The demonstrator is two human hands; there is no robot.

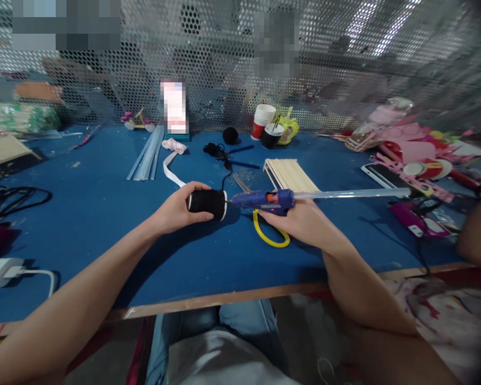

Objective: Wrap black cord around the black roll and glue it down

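My left hand (185, 213) is closed around a small cup wrapped in black yarn (207, 205), which lies on its side with white rims showing at both ends. A strand of black yarn (224, 179) runs from it toward the back. My right hand (300, 216) grips a blue hot glue gun (260, 200), its nozzle at the cup's right end; whether it touches is hard to see. A long clear glue stick (356, 193) juts from the gun's rear. Below this hand lie scissors with a yellow handle (270, 238), partly hidden.
Wooden sticks (294, 174), a black yarn ball (230, 135), paper cups (263, 120) and spare glue sticks (146, 155) lie farther back. A phone (175, 107) leans on the perforated metal screen (220, 64). Pink craft pieces (417, 139) crowd the right. Another person's arm (479, 230) shows at the right edge.
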